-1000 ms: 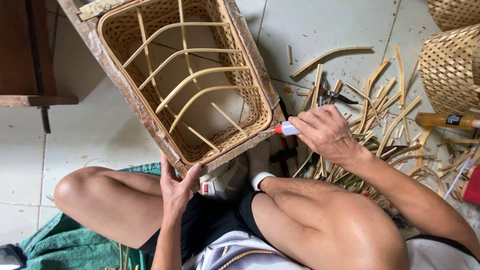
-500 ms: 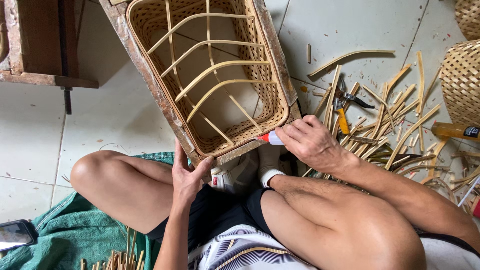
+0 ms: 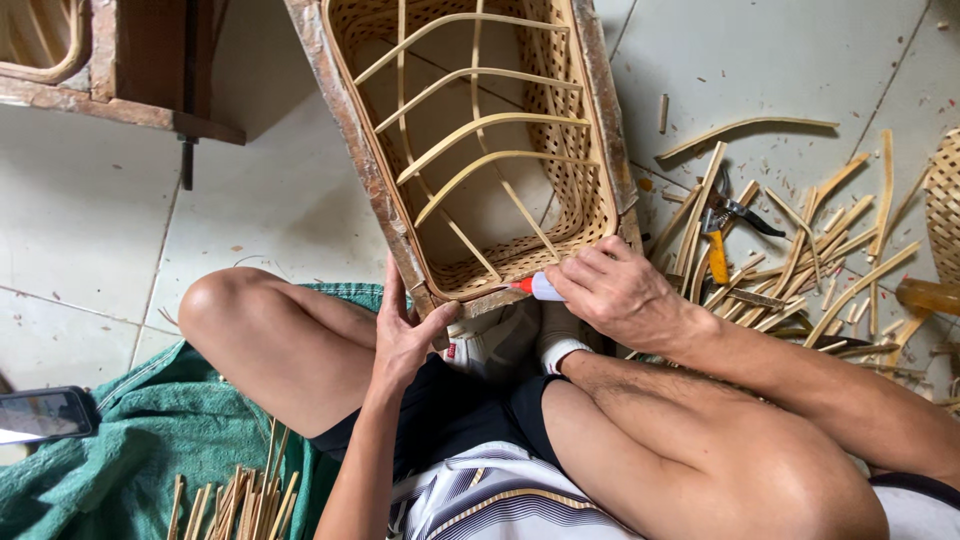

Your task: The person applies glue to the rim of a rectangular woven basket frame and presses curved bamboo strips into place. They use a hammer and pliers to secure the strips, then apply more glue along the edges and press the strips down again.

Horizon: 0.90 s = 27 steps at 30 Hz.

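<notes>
A rectangular woven bamboo basket (image 3: pixel 590 110) in a wooden frame stands tilted on the tiled floor in front of my crossed legs, its open side facing me, with curved bamboo ribs inside. My left hand (image 3: pixel 405 335) grips the frame's near corner, thumb against the lower rim. My right hand (image 3: pixel 615 290) holds a small white tube with a red nozzle (image 3: pixel 535 287), its tip touching the basket's lower rim.
Several cut bamboo strips (image 3: pixel 800 250) litter the floor at right, with orange-handled pruning shears (image 3: pixel 722 225) among them. Another woven basket (image 3: pixel 945 205) shows at the right edge. A green cloth (image 3: pixel 120 450), a phone (image 3: pixel 45 413) and bamboo sticks (image 3: pixel 235 500) lie at lower left. Wooden furniture (image 3: pixel 120 70) stands upper left.
The view has shifted so the basket sits higher and closer. My right hand has slid the tube left along the lower rim. My left hand keeps its hold on the corner.
</notes>
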Motion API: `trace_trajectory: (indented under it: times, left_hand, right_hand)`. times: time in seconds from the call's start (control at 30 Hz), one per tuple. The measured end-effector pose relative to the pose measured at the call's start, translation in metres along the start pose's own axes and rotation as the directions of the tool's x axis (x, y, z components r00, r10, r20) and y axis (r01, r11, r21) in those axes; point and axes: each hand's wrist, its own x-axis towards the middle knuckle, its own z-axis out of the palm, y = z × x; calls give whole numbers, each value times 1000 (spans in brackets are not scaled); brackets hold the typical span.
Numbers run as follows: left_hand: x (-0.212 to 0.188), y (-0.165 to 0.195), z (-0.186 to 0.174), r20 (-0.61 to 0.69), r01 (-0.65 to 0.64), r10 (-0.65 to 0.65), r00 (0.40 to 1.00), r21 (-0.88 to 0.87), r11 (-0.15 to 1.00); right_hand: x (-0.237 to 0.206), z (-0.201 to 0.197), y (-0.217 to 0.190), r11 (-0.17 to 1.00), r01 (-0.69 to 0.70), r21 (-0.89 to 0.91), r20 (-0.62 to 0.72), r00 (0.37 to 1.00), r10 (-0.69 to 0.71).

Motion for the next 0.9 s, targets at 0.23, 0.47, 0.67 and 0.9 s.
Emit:
trace_trajectory:
  times: [0.23, 0.47, 0.67, 0.9]
  left_hand:
    - [3, 1, -10, 6, 18, -17, 1000, -105, 994]
    - [4, -4, -8, -56, 52, -60, 997, -130, 990]
    - [7, -5, -20, -58, 19, -24, 998, -86, 996]
    - [26, -9, -30, -164, 18, -52, 985, -204, 979]
  right_hand:
    - [21, -2, -9, 993, 11, 118, -4, 1000, -11]
    - [34, 6, -16, 995, 96, 32, 27, 995, -96]
    - [47, -11, -1, 993, 76, -87, 0, 997, -77]
    - [120, -14, 29, 947, 262, -188, -108, 952, -285]
